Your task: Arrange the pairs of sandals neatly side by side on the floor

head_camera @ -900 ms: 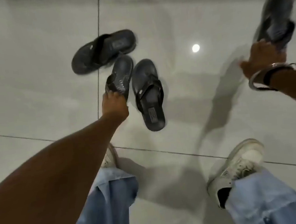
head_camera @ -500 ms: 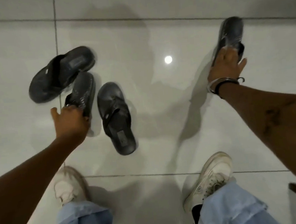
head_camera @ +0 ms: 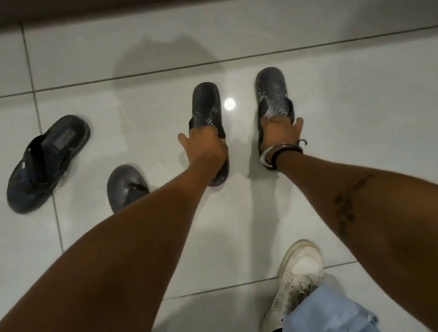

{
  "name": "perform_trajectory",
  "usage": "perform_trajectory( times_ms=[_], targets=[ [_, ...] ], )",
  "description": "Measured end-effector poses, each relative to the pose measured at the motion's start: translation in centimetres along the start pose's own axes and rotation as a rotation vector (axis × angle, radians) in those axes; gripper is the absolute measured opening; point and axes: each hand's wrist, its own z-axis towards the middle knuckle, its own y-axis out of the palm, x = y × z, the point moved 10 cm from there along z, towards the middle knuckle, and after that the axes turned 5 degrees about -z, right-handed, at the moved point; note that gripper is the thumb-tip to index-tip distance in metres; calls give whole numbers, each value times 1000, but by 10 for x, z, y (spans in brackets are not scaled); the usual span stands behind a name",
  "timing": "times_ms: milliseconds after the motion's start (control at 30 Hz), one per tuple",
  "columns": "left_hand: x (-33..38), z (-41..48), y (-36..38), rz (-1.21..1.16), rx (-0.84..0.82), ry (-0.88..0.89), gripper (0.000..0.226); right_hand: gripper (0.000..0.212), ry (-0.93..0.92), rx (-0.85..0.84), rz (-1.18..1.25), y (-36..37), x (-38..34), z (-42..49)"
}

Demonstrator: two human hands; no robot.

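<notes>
— What's lying around them?

— Pale glossy floor tiles (head_camera: 368, 101) with a ceiling light's glare spot (head_camera: 229, 103) between the two held shoes. Off to the left sits a strapped sandal (head_camera: 50, 162), angled. Nearer, a second dark sandal (head_camera: 125, 183) is half covered by the left forearm. A white sneaker (head_camera: 297, 276) and a jeans cuff (head_camera: 328, 316) show at lower right.

— And the hands?

— The left hand (head_camera: 203, 147) has its fingers curled round the upper of the left patterned sandal (head_camera: 205, 102). The right hand (head_camera: 280, 131), bangles (head_camera: 278, 152) at the wrist, grips the right patterned sandal (head_camera: 271, 87), thumb stuck out. Both shoes point away, parallel, near each other but apart. I can't tell whether they're flat on the floor.

— Different from a moment back?

— Yes. That pair was far apart then, one beside the left sandals, one far right. The other sneaker has gone behind the arm.
</notes>
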Motion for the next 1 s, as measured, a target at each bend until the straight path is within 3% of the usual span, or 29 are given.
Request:
perform_trajectory(
  times_ms=[267, 400, 500, 633, 800, 900, 1000],
  targets=[
    [66, 35, 47, -71, -61, -3, 18, 31, -144, 94, -28, -5, 9, -7],
    [79, 30, 44, -134, -15, 30, 17, 34, -175, 159, 8, -9, 7, -11],
    [72, 16, 34, -434, -3, 3, 17, 33, -150, 290, 113, -13, 8, -19],
    [48, -13, -16, -784, 190, 86, 22, 23, -53, 388, 197, -24, -7, -50],
    [-89, -28, -82, -593, 260, 122, 23, 30, -127, 325, 420, -24, -103, -109],
    [-194, -33, -127, -340, 288, 18, 31, 40, -168, 2, 436, 5, -190, -144],
    [-275, -41, -162, -53, 254, -62, 29, 50, -71, -270, 517, 40, -263, -177]
  ],
)
